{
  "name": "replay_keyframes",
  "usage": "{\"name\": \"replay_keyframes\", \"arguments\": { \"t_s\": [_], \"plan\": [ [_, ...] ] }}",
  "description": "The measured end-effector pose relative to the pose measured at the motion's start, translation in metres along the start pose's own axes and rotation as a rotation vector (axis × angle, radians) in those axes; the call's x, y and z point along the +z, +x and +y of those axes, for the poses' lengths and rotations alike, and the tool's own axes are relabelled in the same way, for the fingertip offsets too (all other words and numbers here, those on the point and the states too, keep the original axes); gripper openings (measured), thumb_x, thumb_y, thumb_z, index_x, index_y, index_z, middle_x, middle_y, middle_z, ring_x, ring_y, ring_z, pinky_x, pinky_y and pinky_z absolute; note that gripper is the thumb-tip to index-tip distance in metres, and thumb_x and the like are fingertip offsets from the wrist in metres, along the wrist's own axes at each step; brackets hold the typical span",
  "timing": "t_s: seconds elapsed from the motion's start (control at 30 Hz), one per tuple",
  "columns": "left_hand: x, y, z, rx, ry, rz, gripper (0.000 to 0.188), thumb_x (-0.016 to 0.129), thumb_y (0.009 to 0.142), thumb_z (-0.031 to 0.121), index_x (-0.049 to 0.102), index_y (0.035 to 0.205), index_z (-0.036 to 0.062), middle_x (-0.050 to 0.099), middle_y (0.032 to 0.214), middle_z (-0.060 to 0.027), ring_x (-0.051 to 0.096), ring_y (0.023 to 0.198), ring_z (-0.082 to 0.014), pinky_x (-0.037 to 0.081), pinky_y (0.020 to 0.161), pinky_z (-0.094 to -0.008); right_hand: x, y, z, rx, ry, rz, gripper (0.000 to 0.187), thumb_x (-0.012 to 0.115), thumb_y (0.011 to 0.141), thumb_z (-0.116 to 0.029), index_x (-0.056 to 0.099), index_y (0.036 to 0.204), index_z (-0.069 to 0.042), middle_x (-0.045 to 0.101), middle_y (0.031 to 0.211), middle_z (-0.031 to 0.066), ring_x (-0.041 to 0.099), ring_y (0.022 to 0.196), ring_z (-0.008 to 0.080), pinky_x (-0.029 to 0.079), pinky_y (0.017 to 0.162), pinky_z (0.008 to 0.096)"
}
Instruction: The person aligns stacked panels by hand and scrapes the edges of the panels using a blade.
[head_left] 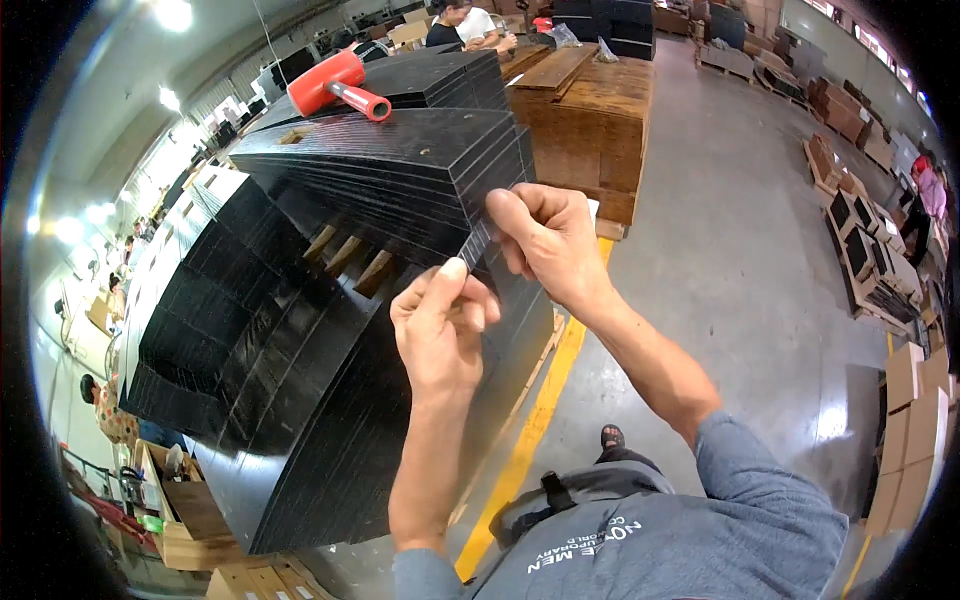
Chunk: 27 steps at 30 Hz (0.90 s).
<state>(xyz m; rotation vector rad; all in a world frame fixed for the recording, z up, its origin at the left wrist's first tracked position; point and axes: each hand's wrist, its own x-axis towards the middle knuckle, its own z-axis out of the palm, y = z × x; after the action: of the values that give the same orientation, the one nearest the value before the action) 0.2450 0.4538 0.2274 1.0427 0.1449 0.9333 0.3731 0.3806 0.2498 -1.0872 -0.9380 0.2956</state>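
In front of the near corner of a stack of black panels [390,165], my left hand [440,325] and my right hand [552,240] are raised close together. Between them runs a short, thin dark strip [476,243], its material hard to make out against the black behind it. My left thumb and fingers pinch its lower end, while the right hand's closed fingers grip the upper end. On top of the panels lies a red mallet [335,85], its handle end pointing toward me.
More black panels [230,330] fill the left, with wooden spacers [345,252] under the upper stack. Behind stands a brown board stack [585,120]. A yellow floor line [535,430] runs beside the panels. Cartons [910,430] and loaded pallets line the right side. Other people work farther off.
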Motion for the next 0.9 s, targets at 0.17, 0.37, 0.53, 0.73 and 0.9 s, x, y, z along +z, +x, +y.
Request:
{"name": "replay_keyframes", "arguments": {
  "t_s": [0.17, 0.37, 0.53, 0.73, 0.9],
  "plan": [
    [0.006, 0.008, 0.023, 0.077, -0.099, -0.119, 0.032, 0.06, 0.096, 0.009, 0.063, 0.065, -0.0003, 0.056, 0.055, -0.0079, 0.051, 0.047, -0.0166, 0.046, 0.054, -0.0298, 0.006, 0.006, -0.037, -0.038, 0.017, -0.054, 0.041, 0.061, 0.1, -0.028, 0.061, 0.067, -0.003, 0.056, 0.052, 0.0009, 0.047, 0.042, 0.0048, 0.034, 0.04, 0.0223],
    [-0.005, -0.004, -0.008, -0.043, -0.103, 0.097, 0.032, 0.064, 0.093, 0.011, 0.06, 0.063, 0.0005, 0.052, 0.053, -0.0057, 0.046, 0.045, -0.0153, 0.044, 0.049, -0.0322, 0.008, -0.014, -0.002, -0.001, -0.049, 0.031, 0.041, 0.061, 0.1, -0.026, 0.059, 0.065, -0.004, 0.056, 0.052, 0.0011, 0.048, 0.044, 0.0047, 0.034, 0.04, 0.0235],
    [-0.008, -0.012, -0.012, -0.041, -0.063, 0.051, 0.029, 0.061, 0.094, 0.008, 0.062, 0.066, 0.0, 0.054, 0.055, -0.0055, 0.047, 0.047, -0.0134, 0.045, 0.052, -0.0297, 0.005, -0.022, 0.011, 0.092, 0.008, 0.076, 0.041, 0.061, 0.1, -0.028, 0.06, 0.067, -0.004, 0.056, 0.051, 0.0011, 0.048, 0.043, 0.0052, 0.034, 0.039, 0.0225],
    [0.007, 0.001, 0.014, 0.107, -0.024, -0.051, 0.031, 0.061, 0.094, 0.01, 0.06, 0.064, 0.0018, 0.055, 0.055, -0.0058, 0.047, 0.047, -0.0115, 0.045, 0.053, -0.0282, 0.011, 0.001, -0.022, -0.035, 0.032, 0.001, 0.04, 0.061, 0.1, -0.029, 0.061, 0.069, -0.003, 0.055, 0.052, 0.0003, 0.048, 0.043, 0.0051, 0.035, 0.04, 0.0232],
    [-0.012, -0.019, -0.024, -0.114, 0.004, 0.113, 0.03, 0.061, 0.093, 0.009, 0.06, 0.064, 0.0008, 0.052, 0.053, -0.0055, 0.045, 0.046, -0.0121, 0.045, 0.052, -0.0293, 0.004, -0.034, 0.027, 0.105, -0.022, 0.131, 0.04, 0.062, 0.099, -0.024, 0.058, 0.065, -0.004, 0.054, 0.053, -0.0009, 0.051, 0.046, 0.0049, 0.037, 0.042, 0.0235]
  ]
}}
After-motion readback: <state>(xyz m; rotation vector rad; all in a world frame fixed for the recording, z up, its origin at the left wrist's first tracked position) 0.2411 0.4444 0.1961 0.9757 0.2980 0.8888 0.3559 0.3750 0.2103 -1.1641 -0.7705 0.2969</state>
